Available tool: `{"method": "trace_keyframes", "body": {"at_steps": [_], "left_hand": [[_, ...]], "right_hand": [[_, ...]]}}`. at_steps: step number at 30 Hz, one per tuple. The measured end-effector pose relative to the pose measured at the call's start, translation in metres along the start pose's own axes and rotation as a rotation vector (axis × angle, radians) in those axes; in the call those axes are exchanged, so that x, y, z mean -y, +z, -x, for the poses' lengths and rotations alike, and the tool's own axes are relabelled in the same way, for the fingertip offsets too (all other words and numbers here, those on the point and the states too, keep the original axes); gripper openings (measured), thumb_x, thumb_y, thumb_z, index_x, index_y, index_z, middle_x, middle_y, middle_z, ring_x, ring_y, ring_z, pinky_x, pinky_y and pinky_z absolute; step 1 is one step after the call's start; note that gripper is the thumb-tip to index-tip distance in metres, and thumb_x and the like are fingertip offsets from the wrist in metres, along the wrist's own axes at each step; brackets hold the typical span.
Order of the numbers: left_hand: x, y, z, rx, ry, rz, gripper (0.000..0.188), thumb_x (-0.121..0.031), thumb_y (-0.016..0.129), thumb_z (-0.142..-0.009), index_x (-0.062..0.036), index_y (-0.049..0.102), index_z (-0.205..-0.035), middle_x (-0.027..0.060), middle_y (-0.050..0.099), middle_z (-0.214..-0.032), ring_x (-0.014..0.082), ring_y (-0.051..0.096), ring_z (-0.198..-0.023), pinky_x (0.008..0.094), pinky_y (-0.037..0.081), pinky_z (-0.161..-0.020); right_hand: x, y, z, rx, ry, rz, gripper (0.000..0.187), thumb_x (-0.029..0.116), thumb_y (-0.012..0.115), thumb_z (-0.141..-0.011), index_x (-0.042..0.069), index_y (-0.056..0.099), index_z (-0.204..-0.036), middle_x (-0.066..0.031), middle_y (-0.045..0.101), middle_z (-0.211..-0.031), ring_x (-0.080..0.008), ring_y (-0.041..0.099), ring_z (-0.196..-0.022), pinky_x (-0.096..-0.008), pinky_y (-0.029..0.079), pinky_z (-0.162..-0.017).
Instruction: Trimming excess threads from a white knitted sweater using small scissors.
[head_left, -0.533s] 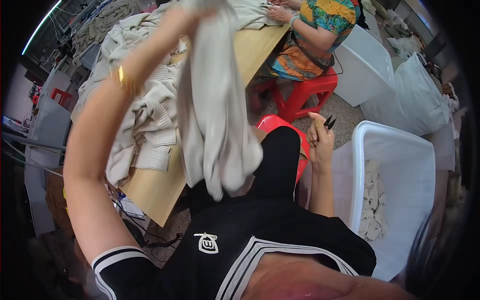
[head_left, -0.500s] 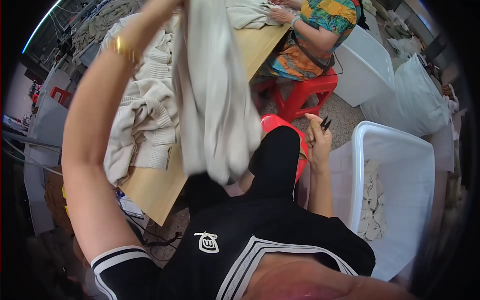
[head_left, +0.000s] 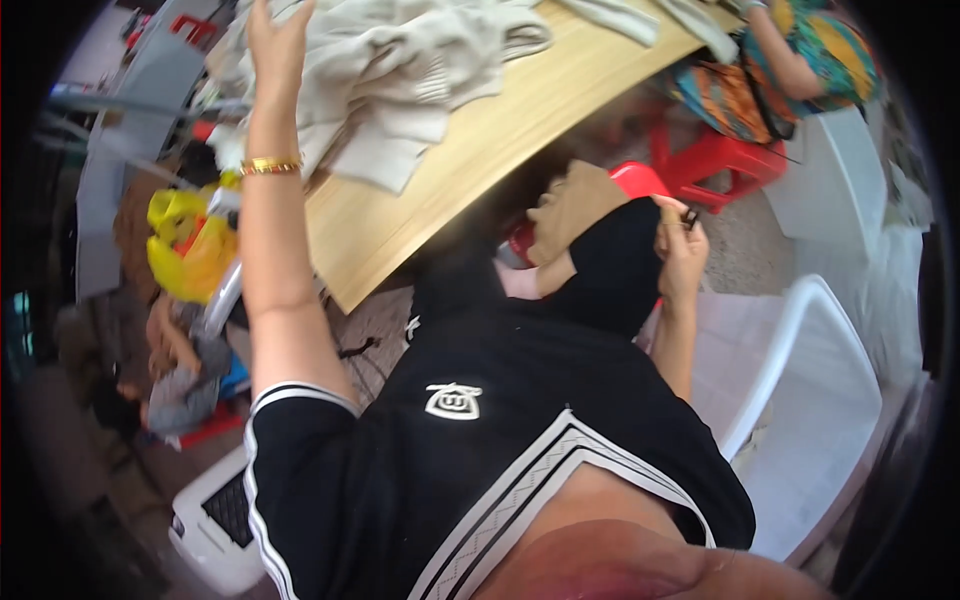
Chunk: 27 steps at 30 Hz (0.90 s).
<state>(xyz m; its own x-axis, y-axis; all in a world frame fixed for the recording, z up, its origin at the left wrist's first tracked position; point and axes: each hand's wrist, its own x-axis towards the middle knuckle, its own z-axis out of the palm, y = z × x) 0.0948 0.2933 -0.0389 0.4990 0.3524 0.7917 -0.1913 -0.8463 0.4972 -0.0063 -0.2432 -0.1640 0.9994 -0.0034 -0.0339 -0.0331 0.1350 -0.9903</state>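
Stretched out at the upper left, my left hand [head_left: 278,48] has its thumb and fingers apart and nothing visibly held in them. It is beside a heap of beige knit garments [head_left: 410,65] with ribbed trims, piled on the wooden table [head_left: 480,155]. The picture's top edge cuts close to the fingertips. Over by my right knee, my right hand [head_left: 682,250] is closed around small black thread snips [head_left: 690,217]. Only their dark tips show past the fingers.
A white plastic tub [head_left: 810,400] stands at my right. Beyond the table's right end a co-worker sits on a red stool [head_left: 725,170]. A tan flat piece [head_left: 578,210] with a wavy edge is near my knee. Yellow bags [head_left: 190,245] and another person are at left.
The beige garment that hung from my raised left hand has left it, and that hand is now spread by the heap. The view has swung left. My right hand still holds the snips.
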Motion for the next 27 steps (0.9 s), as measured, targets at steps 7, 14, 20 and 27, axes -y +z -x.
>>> {"method": "trace_keyframes", "body": {"at_steps": [7, 14, 20, 27], "left_hand": [[0.131, -0.127, 0.125, -0.313, -0.517, 0.006, 0.053, -0.009, 0.078, -0.082, 0.0057, 0.056, -0.128, 0.0185, 0.061, -0.126, 0.0293, 0.057, -0.119, 0.0392, 0.041, -0.106], [0.103, -0.105, 0.143, 0.020, -0.496, -0.246, 0.052, -0.033, 0.055, -0.098, 0.0042, 0.056, -0.134, 0.0276, 0.059, -0.132, 0.0407, 0.054, -0.126, 0.0429, 0.039, -0.109], [0.104, -0.093, 0.106, 0.181, -0.299, -0.191, 0.052, -0.035, 0.062, -0.094, 0.0027, 0.060, -0.131, 0.0212, 0.067, -0.115, 0.0367, 0.060, -0.109, 0.0424, 0.045, -0.098], [0.064, -0.115, 0.126, 0.253, -0.457, 0.128, 0.035, -0.028, 0.072, -0.090, 0.0022, 0.069, -0.107, 0.0053, 0.065, -0.089, 0.0134, 0.059, -0.079, 0.0276, 0.047, -0.072]], "right_hand": [[-0.015, 0.031, -0.010, 0.186, 0.139, 0.028, 0.019, 0.019, 0.062, -0.102, 0.007, 0.072, -0.112, 0.0096, 0.043, -0.064, 0.0012, 0.032, -0.052, -0.0191, 0.020, -0.046], [-0.018, 0.095, -0.005, 0.423, 0.109, 0.163, 0.021, 0.018, 0.061, -0.101, 0.005, 0.073, -0.113, 0.0105, 0.047, -0.068, 0.0016, 0.036, -0.058, -0.0184, 0.024, -0.052], [-0.025, 0.120, 0.009, 0.579, 0.222, 0.109, 0.020, 0.011, 0.057, -0.102, -0.002, 0.067, -0.114, -0.0021, 0.067, -0.087, -0.0079, 0.062, -0.076, -0.0219, 0.049, -0.070], [-0.037, 0.152, 0.013, 0.567, -0.025, 0.255, 0.018, 0.013, 0.062, -0.100, 0.000, 0.071, -0.110, 0.0065, 0.058, -0.077, -0.0001, 0.048, -0.070, -0.0172, 0.037, -0.062]]}}
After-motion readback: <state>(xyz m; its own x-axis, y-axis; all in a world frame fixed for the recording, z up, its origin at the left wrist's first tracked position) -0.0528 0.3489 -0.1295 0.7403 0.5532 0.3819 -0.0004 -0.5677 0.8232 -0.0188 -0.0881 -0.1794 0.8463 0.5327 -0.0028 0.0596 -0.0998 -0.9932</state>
